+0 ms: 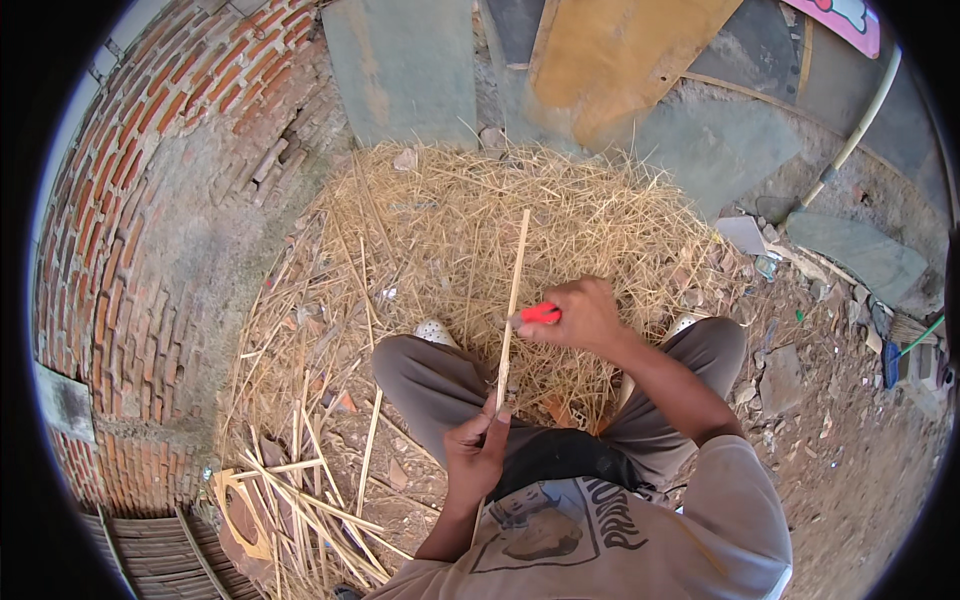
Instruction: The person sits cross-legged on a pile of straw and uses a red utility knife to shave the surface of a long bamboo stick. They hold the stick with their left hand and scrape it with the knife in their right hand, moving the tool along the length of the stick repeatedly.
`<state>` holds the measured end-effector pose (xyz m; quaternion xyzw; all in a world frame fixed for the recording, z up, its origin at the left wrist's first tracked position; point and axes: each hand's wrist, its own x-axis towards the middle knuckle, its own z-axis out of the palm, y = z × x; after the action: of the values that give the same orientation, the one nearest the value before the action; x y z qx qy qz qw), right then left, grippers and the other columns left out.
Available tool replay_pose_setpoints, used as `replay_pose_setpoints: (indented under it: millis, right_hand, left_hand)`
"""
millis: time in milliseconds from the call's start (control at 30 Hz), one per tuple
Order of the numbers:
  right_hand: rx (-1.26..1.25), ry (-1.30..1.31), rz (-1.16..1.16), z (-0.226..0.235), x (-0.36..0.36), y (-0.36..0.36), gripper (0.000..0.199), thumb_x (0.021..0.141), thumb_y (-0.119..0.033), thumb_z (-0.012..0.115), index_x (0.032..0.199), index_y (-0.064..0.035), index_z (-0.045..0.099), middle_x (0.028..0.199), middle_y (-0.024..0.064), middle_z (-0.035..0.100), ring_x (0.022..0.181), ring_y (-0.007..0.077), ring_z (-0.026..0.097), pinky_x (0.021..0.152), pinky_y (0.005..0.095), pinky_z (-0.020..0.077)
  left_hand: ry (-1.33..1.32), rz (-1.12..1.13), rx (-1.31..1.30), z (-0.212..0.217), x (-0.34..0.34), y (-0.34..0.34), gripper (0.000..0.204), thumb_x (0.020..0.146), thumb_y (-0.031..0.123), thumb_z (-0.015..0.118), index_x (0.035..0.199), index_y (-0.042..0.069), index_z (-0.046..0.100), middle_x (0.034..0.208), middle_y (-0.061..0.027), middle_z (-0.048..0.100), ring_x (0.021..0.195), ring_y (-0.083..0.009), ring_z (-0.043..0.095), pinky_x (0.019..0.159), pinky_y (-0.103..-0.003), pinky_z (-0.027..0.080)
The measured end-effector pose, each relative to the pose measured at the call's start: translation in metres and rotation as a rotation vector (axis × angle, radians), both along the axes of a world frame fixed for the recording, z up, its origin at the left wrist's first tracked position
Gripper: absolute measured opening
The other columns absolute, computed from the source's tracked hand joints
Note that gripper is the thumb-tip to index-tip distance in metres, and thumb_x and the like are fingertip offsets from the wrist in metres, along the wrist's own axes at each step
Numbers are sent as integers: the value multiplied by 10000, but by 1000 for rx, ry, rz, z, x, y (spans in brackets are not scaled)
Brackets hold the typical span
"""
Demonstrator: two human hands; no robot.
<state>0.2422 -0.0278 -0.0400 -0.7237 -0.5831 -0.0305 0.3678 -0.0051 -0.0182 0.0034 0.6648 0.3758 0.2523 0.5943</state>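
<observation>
A long, pale bamboo strip [519, 262] stands up and away from my lap, leaning slightly right at its far end. My left hand [476, 448] is closed around its near end, the thumb lying along it. In my right hand [582, 315] is a red-handled knife [541, 314], closed in the fist. Its short, dark blade meets the strip near mid-length; the exact edge is too small to make out. Pale curled shavings [590, 215] lie in a thick heap beyond and beneath the strip.
Several split sticks [310, 500] lie piled at the lower left beside my leg. A brick wall [150, 250] rises on the left. Grey and tan panels [600, 60] lean at the back. Rubble [790, 390] covers the right ground, where a blue and green broom-like object [892, 365] lies.
</observation>
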Motion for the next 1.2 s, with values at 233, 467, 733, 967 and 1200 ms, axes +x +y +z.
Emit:
replay_pose_setpoints:
  millis: [233, 467, 733, 967, 1200]
  right_hand:
    - [118, -92, 107, -8, -12, -2, 663, 677, -752, 643, 499, -124, 528, 437, 44, 473, 395, 237, 517, 419, 370, 410]
    - [131, -89, -21, -7, 28, 3, 675, 662, -748, 658, 493, -111, 516, 422, 50, 447, 386, 232, 496, 420, 359, 394]
    - [49, -93, -302, -9, 67, 3, 712, 715, -776, 592, 547, -84, 591, 428, 66, 478, 418, 244, 532, 460, 382, 435]
    - [-185, 255, -634, 9, 116, -3, 787, 778, -830, 443, 615, -90, 656, 444, 49, 508, 436, 221, 567, 439, 366, 447]
    - [37, 41, 105, 0, 1, -10, 608, 742, -695, 641, 583, -109, 633, 480, 61, 538, 431, 228, 559, 452, 383, 442]
  left_hand:
    - [9, 15, -67, 3, 8, 0, 309, 950, 58, 593, 1254, 4, 603, 686, 122, 417, 627, 8, 332, 532, -161, 269]
    - [19, -24, -36, 8, 10, -13, 290, 949, 35, 582, 1234, -5, 617, 696, 116, 436, 632, 5, 343, 544, -154, 287]
    - [12, -86, -81, 5, 1, -21, 299, 948, 32, 583, 1244, 4, 613, 730, 107, 477, 649, 11, 374, 560, -146, 305]
    - [72, -235, -301, 3, -33, -39, 291, 947, 64, 601, 1232, 14, 626, 666, 95, 508, 579, 24, 381, 495, -174, 301]
    - [-58, 100, -65, 3, -12, 15, 267, 956, 87, 583, 1196, -18, 638, 634, 82, 529, 502, 15, 350, 455, -185, 272]
